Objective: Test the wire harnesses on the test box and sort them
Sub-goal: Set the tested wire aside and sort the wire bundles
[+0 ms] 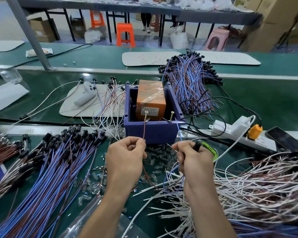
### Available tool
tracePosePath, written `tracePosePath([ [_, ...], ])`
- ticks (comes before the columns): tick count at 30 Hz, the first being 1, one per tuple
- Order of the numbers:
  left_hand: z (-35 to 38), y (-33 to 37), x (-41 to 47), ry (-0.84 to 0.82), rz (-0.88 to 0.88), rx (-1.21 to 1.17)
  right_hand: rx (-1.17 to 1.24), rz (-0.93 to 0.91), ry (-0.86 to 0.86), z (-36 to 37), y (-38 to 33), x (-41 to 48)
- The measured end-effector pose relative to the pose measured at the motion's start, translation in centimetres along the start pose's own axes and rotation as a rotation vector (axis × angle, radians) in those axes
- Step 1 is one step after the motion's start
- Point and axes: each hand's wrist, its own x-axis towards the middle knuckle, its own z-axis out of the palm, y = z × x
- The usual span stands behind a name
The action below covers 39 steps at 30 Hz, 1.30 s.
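A single wide-angle view from the person's head looks forward and down over the counter (273, 103). It is close in. The left grip (126, 157) and right grip (194, 158) sit low and central, with the forearms leaving by the bottom edge. Just beyond the grips is the blue box (151, 133), and well beyond them an orange stool (125, 35).

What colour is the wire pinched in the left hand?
Reddish brown: the wire in the left hand. Head view shows it best.

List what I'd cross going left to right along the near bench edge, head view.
Blue and brown wire bundle, left hand pinching a brown wire, right hand gripping a blue wire, white wire pile.
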Motion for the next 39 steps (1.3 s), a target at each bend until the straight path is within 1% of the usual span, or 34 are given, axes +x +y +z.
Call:
tracePosePath([
  [7, 0.0, -0.2, 0.2, 0.002, 0.002, 0.018, -0.013, -0.004, -0.035, 0.3, 0.2, -0.3],
  [10, -0.1, -0.2, 0.3, 0.018, 0.006, 0.007, 0.085, -0.007, 0.086, -0.2, 0.3, -0.6],
  [12, -0.3, 0.0, 0.1, 0.022, 0.000, -0.009, 0.132, -0.016, 0.104, -0.6, 0.1, -1.1],
  [14, -0.5, 0.2, -0.1, -0.037, -0.021, -0.056, 0.106, -0.006, 0.026, -0.9, -0.2, -1.8],
  [18, -0.5, 0.8, -1.3, -0.342, -0.104, -0.233, 0.047, 0.113, -0.235, -1.3, -1.1, -2.8],
  [20, -0.4, 1.0, -1.9, -0.454, -0.139, -0.329, 0.068, 0.200, -0.346, -1.4, -1.5, -3.1],
  [22, -0.6, 1.2, -2.3, -0.538, -0.158, -0.379, 0.081, 0.279, -0.397, -1.8, -1.7, -3.3],
  [24, -1.0, 1.3, -2.5, -0.618, -0.151, -0.394, 0.043, 0.324, -0.446, -2.2, -1.9, -3.6],
  [27, -1.3, 1.4, -2.7, -0.647, -0.117, -0.354, -0.016, 0.323, -0.525, -3.1, -2.1, -4.3],
  [29, -1.3, 1.6, -2.7, -0.587, -0.112, -0.336, -0.024, 0.298, -0.480, -3.9, -2.2, -4.8],
  [32, -1.3, 1.6, -2.6, -0.476, -0.146, -0.360, 0.041, 0.239, -0.328, -6.0, -2.2, -5.2],
  [34, -1.3, 1.4, -2.7, -0.431, -0.172, -0.355, 0.081, 0.188, -0.230, -8.0, -2.4, -5.5],
  [36, -1.0, 1.2, -3.0, -0.424, -0.205, -0.354, 0.124, 0.148, -0.123, -10.3, -2.7, -5.8],
  [39, -0.4, 1.5, -4.1, -0.476, -0.264, -0.442, 0.231, 0.111, 0.009, -14.2, -2.8, -6.4],
])
